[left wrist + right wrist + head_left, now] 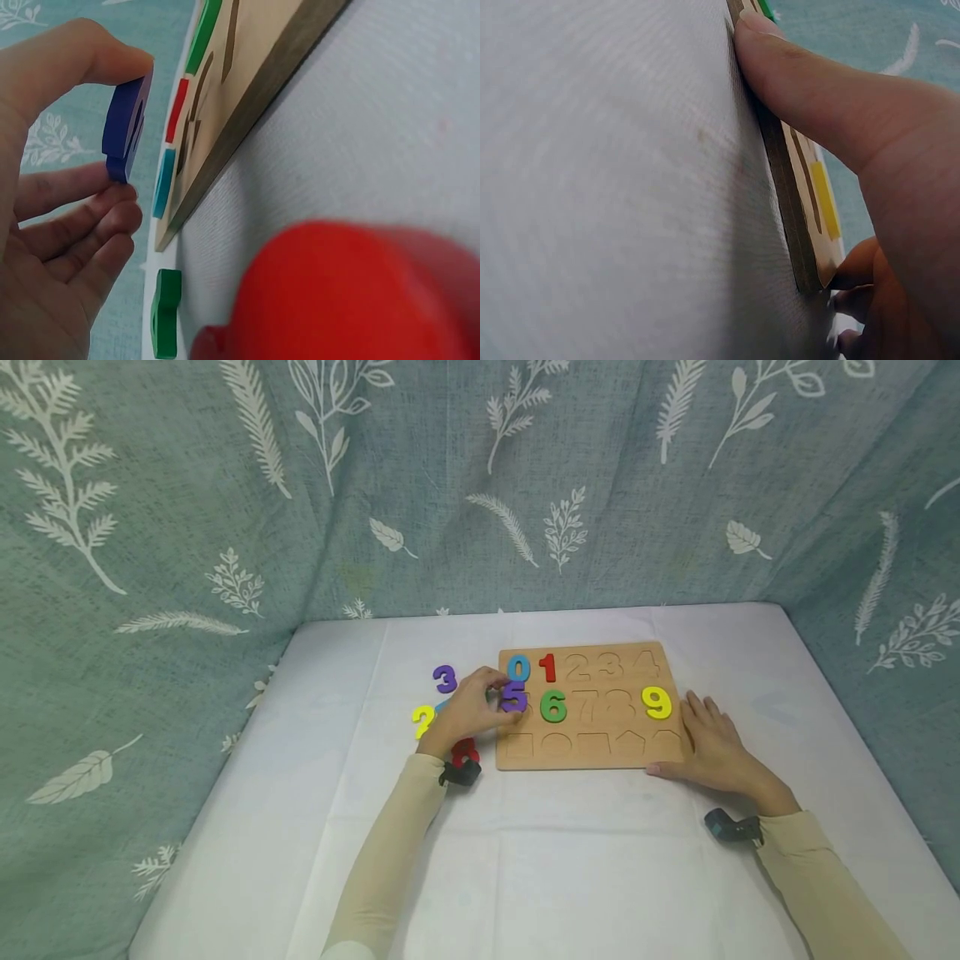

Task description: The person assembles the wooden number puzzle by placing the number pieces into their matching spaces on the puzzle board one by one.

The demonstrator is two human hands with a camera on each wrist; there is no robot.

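Observation:
My left hand (pixel 468 712) pinches a purple number 5 (pixel 514 697) between thumb and index finger, over the left end of a wooden number board (pixel 600 725). The left wrist view shows the 5 (pixel 120 127) tilted and held apart from the board. A blue 0 (pixel 512 668), a red 1 (pixel 550 669), a green 6 (pixel 545 703) and a yellow 9 (pixel 667 703) sit on the board. My right hand (pixel 716 753) rests at its near right corner, thumb along the front edge and fairly straight fingers beside the right edge.
Left of the board lie a purple 3 (pixel 446 678), a yellow 2 (pixel 423 720) and a red piece (pixel 466 752), partly hidden by the left hand and wrist. A green piece (pixel 166 313) shows in the left wrist view. White cloth (pixel 570 860) covers the table; leaf-patterned curtains (pixel 435 560) surround it.

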